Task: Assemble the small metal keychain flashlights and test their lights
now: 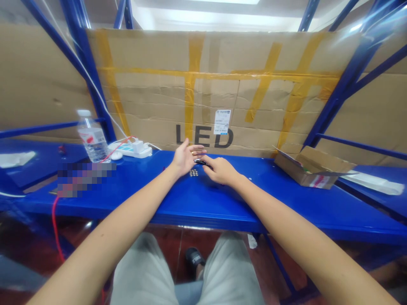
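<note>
My right hand (219, 169) is closed round a slim dark tool (202, 162), whose tip points left toward my left hand. Palm up and fingers apart, my left hand (186, 159) is just left of the tool; a ring shows on one finger. Whether the tool's tip touches the left fingers cannot be made out. Several small round metallic pieces (193, 173) lie grouped on the blue table (178, 203), just below and between the hands.
An open cardboard box (313, 165) stands at the right. On the left are a water bottle (92, 137), a white power strip (135, 149) and a red cable (54, 224). A large taped cardboard sheet (152, 101) rises behind the table, between blue metal posts.
</note>
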`<state>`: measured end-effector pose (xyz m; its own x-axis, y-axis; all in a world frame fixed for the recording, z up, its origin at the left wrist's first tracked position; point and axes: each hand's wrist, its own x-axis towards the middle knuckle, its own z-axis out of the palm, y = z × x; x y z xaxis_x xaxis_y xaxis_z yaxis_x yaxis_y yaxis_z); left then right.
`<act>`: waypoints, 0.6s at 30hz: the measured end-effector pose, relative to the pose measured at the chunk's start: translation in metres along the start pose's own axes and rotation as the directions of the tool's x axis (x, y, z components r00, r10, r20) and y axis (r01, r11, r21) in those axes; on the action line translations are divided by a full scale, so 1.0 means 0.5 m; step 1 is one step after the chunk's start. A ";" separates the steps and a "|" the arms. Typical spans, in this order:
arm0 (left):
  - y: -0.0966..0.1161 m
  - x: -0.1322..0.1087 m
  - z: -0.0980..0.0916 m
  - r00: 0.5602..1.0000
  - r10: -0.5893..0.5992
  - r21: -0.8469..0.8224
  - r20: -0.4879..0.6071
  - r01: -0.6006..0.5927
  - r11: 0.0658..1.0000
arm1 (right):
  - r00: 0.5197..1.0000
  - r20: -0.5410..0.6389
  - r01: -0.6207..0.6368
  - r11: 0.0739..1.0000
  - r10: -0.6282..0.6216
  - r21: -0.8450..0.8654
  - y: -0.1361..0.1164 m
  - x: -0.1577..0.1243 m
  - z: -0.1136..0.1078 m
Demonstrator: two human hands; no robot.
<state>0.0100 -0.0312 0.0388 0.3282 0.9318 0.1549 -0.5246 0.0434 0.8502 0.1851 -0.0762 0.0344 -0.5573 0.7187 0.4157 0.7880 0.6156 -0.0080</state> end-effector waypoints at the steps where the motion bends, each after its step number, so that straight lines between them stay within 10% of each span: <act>1: 0.000 0.000 0.001 1.000 0.004 -0.001 0.002 -0.004 1.000 | 1.000 0.005 -0.002 1.000 0.002 -0.007 0.000 0.000 0.000; 18: -0.001 0.004 -0.006 1.000 0.000 0.017 0.009 0.000 1.000 | 0.999 0.033 -0.018 1.000 0.019 -0.005 -0.002 0.000 -0.001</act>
<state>0.0087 -0.0284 0.0370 0.3353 0.9285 0.1594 -0.5111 0.0371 0.8587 0.1844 -0.0769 0.0352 -0.5508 0.7403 0.3854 0.7994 0.6007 -0.0113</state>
